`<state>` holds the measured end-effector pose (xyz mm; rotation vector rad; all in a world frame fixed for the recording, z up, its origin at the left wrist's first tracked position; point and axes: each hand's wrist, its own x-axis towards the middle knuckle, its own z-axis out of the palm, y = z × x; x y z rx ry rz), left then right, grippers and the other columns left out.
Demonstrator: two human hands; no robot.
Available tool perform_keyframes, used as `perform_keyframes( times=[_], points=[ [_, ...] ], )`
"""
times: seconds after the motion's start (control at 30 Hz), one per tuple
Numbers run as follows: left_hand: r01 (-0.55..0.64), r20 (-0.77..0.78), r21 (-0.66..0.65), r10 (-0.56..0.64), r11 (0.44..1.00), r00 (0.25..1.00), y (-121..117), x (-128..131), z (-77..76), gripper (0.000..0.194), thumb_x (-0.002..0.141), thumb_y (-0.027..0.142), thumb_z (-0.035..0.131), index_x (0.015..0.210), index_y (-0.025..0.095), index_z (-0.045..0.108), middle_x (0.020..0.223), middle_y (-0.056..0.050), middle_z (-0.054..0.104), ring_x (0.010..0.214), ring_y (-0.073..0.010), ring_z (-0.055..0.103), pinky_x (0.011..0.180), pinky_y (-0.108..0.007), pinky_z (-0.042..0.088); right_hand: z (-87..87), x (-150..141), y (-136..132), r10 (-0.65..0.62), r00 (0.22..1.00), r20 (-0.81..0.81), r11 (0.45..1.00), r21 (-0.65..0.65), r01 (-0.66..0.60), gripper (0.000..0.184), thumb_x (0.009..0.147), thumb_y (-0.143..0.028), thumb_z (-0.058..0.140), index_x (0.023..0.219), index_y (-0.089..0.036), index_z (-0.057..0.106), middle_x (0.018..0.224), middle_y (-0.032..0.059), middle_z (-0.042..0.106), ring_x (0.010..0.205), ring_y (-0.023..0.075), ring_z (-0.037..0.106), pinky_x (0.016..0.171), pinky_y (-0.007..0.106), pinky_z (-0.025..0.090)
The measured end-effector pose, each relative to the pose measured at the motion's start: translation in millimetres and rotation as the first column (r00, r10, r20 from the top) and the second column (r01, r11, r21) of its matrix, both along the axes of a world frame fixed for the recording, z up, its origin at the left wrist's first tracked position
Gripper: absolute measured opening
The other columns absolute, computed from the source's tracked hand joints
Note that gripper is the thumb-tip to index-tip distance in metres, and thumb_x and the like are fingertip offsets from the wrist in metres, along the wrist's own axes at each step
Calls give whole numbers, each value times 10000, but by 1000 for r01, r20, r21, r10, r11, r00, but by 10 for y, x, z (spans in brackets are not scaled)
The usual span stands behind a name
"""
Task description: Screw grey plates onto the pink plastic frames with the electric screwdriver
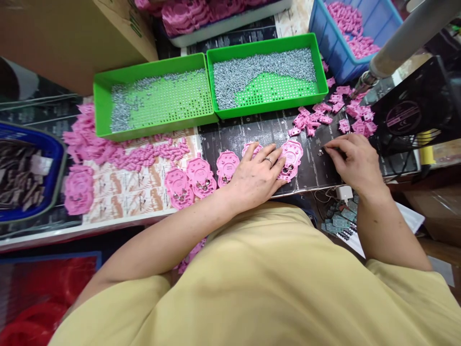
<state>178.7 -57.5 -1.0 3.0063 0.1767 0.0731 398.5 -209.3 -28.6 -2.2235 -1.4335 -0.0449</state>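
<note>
My left hand (256, 175) lies flat with its fingers spread over pink plastic casings. Its fingertips touch the left side of one casing (293, 156), which has dark and shiny metal parts at its lower edge. Another casing (248, 148) is mostly hidden under the fingers. To the right, my right hand (356, 158) is low over the black table surface, thumb and forefinger pinched. Tiny shiny metal pieces (320, 153) show at the fingertips; what the pinch holds is too small to make out. More pink casings (200, 175) lie in a row to the left.
Two green trays (266, 111) of small screws stand behind my hands. Small pink parts (313, 120) are scattered at the back right, near a blue bin (355, 69) and a black box (414, 110). Pink pieces (86, 134) and a dark blue basket (54, 192) sit left.
</note>
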Motion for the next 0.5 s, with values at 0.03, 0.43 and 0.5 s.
perform_keyframes(
  times=[0.03, 0.43, 0.5],
  points=[
    [-1, 4, -4, 1, 1000, 1000, 1, -3, -7, 435, 998, 334, 491, 1323, 65, 596, 1401, -204, 579, 1357, -349, 502, 1118, -583, 386, 10, -13, 0, -32, 997, -70, 998, 54, 36, 188, 883, -307, 593, 921, -205, 747, 931, 78, 722, 904, 206, 644, 842, 363, 502],
    [28, 195, -23, -23, 999, 980, 47, -31, 10, 346, 1009, 311, 476, 1225, 114, 662, 1318, -170, 645, 1236, -306, 597, 1024, -495, 466, 153, -366, 125, 195, 316, -928, 916, 288, 279, 352, 588, -368, 901, 901, -273, 772, 753, -15, 720, 662, 94, 662, 492, 168, 527],
    [45, 244, -12, -41, 999, 969, 49, -47, -13, 326, 1012, 295, 468, 1184, 113, 677, 1254, -157, 679, 1157, -286, 633, 958, -446, 502, 192, -397, 122, 208, 213, -955, 936, 257, 240, 325, 608, -378, 891, 891, -271, 773, 762, -15, 733, 659, 84, 673, 516, 155, 553]
  ],
)
